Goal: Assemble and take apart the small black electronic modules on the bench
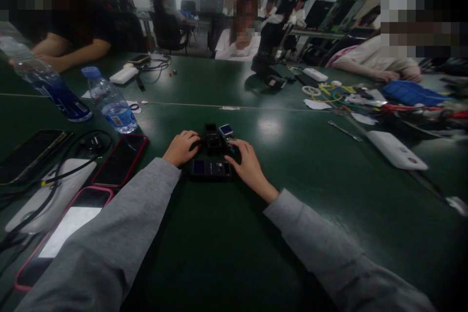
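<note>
Three small devices lie close together on the dark green table in front of me. A black handheld case [211, 135] with a small screen points away from me. To its right is a slim circuit board [226, 131] with a lit-looking white-framed display. A second black case [209, 169] lies crosswise, nearer to me. My left hand [183, 147] rests at the left side of the first case, fingers bent and thumb apart, with nothing visible between them. My right hand [248, 163] has its thumb and fingers around the lower end of the circuit board; the exact contact is partly hidden.
On the left are phones [120, 160], a white power bank [54, 195], cables and two water bottles [113, 102]. On the right lie a white power bank [397, 150], tweezers [344, 130], a blue tray [415, 92] and tangled wires. Several people sit around.
</note>
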Demonstrator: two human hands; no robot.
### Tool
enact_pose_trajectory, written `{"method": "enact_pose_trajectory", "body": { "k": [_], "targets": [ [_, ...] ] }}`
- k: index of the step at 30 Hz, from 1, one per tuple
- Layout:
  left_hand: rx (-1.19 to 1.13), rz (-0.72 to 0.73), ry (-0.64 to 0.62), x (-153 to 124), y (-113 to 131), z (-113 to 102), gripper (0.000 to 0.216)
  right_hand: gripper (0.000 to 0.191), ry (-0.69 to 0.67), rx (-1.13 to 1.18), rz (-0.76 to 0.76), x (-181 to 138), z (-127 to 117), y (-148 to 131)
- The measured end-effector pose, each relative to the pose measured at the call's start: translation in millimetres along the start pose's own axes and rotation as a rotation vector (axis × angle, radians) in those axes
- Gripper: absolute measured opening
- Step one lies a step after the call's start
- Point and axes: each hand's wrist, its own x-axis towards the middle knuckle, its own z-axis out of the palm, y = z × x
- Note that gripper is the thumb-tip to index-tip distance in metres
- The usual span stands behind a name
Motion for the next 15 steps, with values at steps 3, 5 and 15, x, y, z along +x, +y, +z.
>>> {"method": "enact_pose_trajectory", "body": {
  "k": [3,5,15],
  "targets": [
    [0.001,0.004,0.0,0,-1,0,0.025,0.026,0.064,-0.009,0.059,-1,-4,3],
    [0.0,0.005,0.001,0,-1,-1,0.025,0.021,0.094,-0.005,0.089,-2,-10,8],
    [-0.006,-0.005,-0.008,-1,-1,0,0.027,0.064,0.171,-0.133,0.349,-124,-157,110]
  ]
}}
